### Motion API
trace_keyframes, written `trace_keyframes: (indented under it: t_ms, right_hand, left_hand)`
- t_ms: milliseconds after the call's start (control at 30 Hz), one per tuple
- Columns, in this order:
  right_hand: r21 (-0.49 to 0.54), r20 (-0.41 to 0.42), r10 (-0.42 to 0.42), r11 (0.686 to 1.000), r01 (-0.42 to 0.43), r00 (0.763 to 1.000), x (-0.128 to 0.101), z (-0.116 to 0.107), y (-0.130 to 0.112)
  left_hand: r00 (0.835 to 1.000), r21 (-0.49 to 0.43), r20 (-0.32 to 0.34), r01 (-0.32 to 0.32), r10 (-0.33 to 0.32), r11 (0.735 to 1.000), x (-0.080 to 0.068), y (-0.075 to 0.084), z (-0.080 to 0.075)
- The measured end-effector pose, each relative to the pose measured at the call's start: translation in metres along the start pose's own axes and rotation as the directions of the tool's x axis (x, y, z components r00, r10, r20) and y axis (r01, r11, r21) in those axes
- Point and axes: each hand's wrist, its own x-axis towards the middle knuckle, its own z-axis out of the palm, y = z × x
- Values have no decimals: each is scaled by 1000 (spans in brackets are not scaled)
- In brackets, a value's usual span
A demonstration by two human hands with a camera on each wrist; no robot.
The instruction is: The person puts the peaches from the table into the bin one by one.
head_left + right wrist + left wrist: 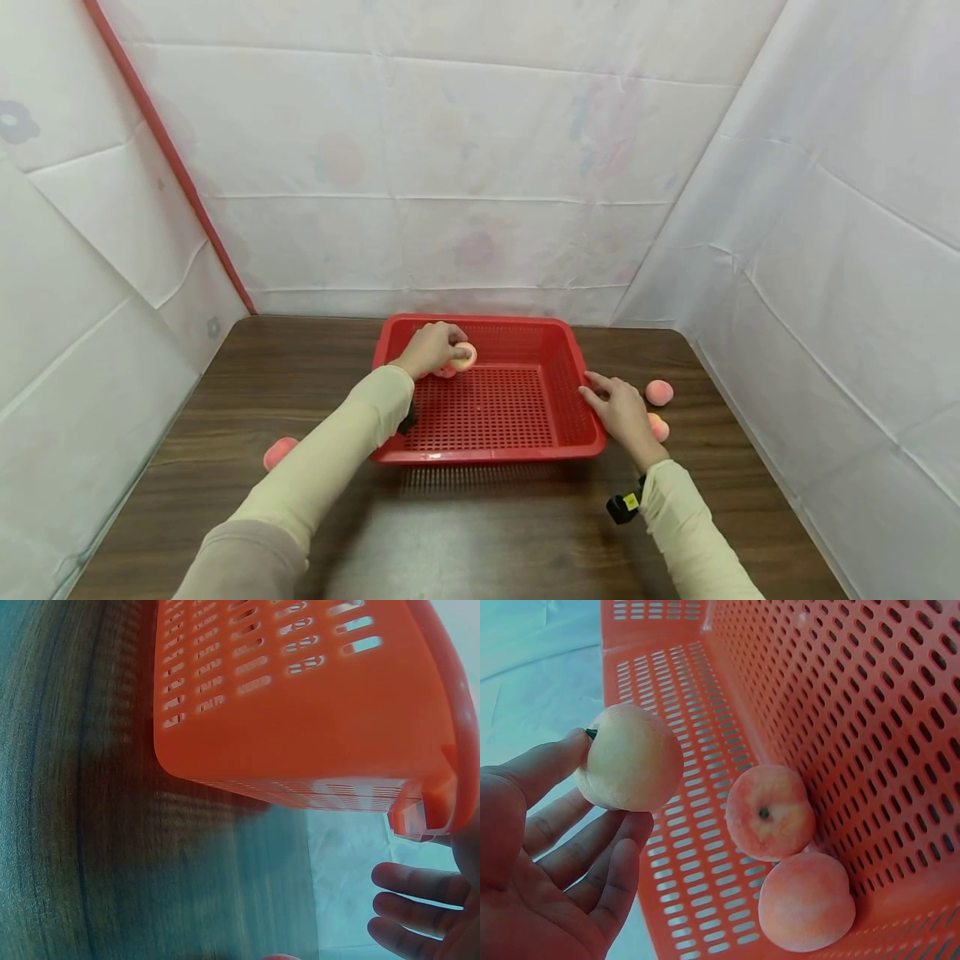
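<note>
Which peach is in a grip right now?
The pale peach in the left grip, held over the red basket. The other five visible peaches aren't held: two redder ones lie in the basket, three rest on the table.

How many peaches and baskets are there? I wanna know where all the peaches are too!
Peaches: 6
- held peach, in the left hand: 1
- basket peaches: 2
- table peaches: 3
Red basket: 1
Total: 7
</note>
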Motion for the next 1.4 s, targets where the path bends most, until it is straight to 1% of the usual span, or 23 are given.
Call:
trace_keyframes:
  t_ms: [200, 400, 600, 733, 933, 1067, 1233, 1400]
  right_hand:
    - [-3, 5, 2, 1000, -2, 1000, 0, 2, 2]
    - [11, 3, 4, 1000, -4, 1000, 1, 3, 3]
    - [16, 16, 24, 1000, -24, 1000, 1, 2, 2]
    - [20, 14, 17, 1000, -17, 1000, 2, 2, 3]
    - [28, 15, 16, 999, -17, 1000, 3, 2, 4]
    - [33, 18, 25, 999, -25, 1000, 4, 2, 3]
    - [26, 14, 31, 999, -32, 999, 4, 2, 3]
    - [22, 7, 28, 999, -28, 1000, 3, 3, 3]
  left_hand:
    - [1000, 105, -15, -22, 24, 994, 8, -1, 10]
    - [1000, 144, -1, -13, 13, 990, 17, -3, 16]
    - [999, 176, 35, -39, 33, 984, 19, -3, 22]
    - [997, 204, 54, -66, 56, 977, 20, -3, 25]
    - [996, 240, 69, -74, 59, 968, 25, -1, 29]
    - [995, 273, 65, -94, 79, 957, 27, -1, 33]
    - [991, 325, 49, -134, 125, 936, 28, -7, 40]
    - [990, 328, 37, -141, 136, 934, 30, -10, 43]
